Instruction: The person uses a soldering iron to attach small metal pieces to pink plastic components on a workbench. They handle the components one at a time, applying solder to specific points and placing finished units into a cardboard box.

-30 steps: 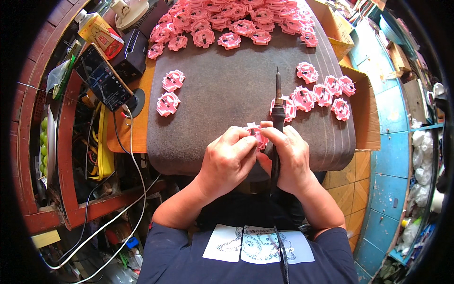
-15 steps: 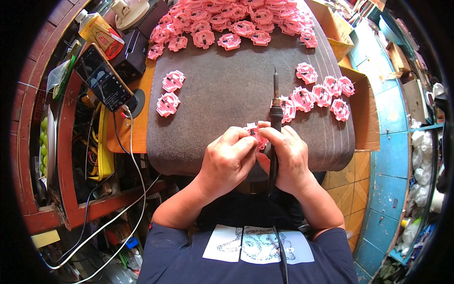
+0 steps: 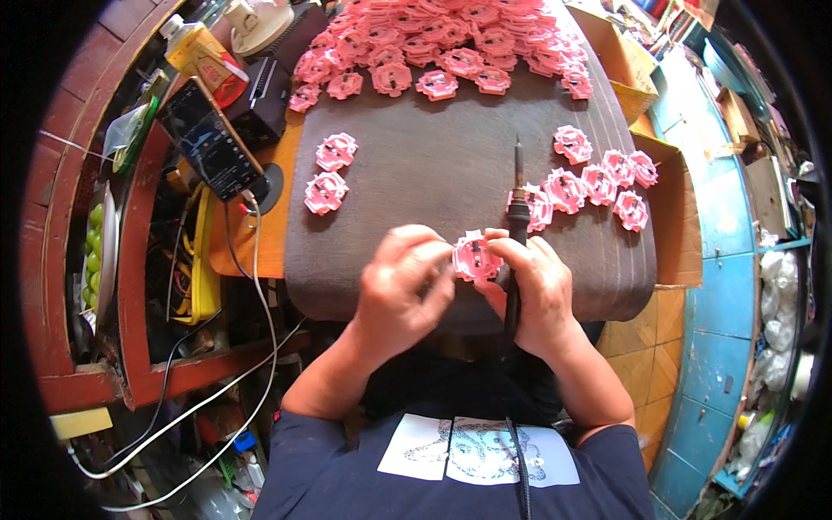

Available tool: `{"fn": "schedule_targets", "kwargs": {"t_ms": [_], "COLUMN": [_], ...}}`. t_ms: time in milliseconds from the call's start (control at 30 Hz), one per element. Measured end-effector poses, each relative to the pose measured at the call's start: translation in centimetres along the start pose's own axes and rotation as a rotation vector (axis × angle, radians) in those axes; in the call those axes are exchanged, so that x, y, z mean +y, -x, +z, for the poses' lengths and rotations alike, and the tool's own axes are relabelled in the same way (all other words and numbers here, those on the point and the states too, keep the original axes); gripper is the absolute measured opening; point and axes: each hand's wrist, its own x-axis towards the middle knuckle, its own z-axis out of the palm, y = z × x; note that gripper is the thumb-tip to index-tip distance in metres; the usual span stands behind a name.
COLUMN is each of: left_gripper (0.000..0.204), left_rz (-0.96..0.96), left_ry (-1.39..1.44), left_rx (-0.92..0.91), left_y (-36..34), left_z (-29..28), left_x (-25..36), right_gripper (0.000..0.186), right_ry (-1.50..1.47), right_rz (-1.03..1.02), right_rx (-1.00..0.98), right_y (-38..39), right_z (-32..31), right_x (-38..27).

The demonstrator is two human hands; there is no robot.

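Observation:
My right hand (image 3: 539, 290) grips a soldering iron (image 3: 518, 212), its tip pointing away from me over the mat. Between that hand's thumb and index finger is a round pink plastic part (image 3: 476, 257) with notched edges and a small dark component in it. My left hand (image 3: 406, 276) is just left of the part, slightly blurred, its fingers loosely bent and the thumb apart from them. Whether a left fingertip still touches the part's edge I cannot tell. Several like parts (image 3: 598, 184) lie to the right, and two more (image 3: 326, 192) at the left.
A large heap of pink parts (image 3: 433, 39) covers the far end of the dark mat (image 3: 416, 156). Cardboard boxes (image 3: 674, 204) stand along the right side. At the left are a phone on a stand (image 3: 208, 139), a bottle (image 3: 204, 61) and a white cable (image 3: 276, 338).
My left hand has loosened its pinch and drawn a little left of the pink part, which now shows more fully. The right hand keeps the part and the iron. The view has shifted slightly.

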Motion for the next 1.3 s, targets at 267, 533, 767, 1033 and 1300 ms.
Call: {"fn": "schedule_targets", "kwargs": {"t_ms": [267, 533, 767, 1033, 1300], "left_gripper": [0.046, 0.027, 0.038, 0.040, 0.034], "left_rz": [-0.179, 0.020, 0.105, 0.111, 0.050], "left_ry": [-0.764, -0.589, -0.252, -0.270, -0.191], "left_rx": [0.086, 0.025, -0.159, -0.130, -0.084], "left_y": [-1.1, 0.6, 1.5, 1.4, 1.1], "left_z": [-7.2, -3.1, 0.6, 0.7, 0.7], "left_x": [-5.8, -3.1, 1.0, 1.0, 0.8], "right_gripper": [0.054, 0.048, 0.060, 0.065, 0.048], "right_ry": [0.137, 0.217, -0.074, -0.173, -0.177], "right_rz": [0.012, -0.144, -0.134, -0.053, -0.088], "right_rx": [0.061, 0.231, 0.160, 0.154, 0.200], "right_y": [0.0, 0.8, 2.1, 2.2, 0.9], "right_z": [0.3, 0.4, 2.3, 2.4, 2.7], "right_x": [-0.1, -0.9, -1.4, -0.9, -1.3]}}
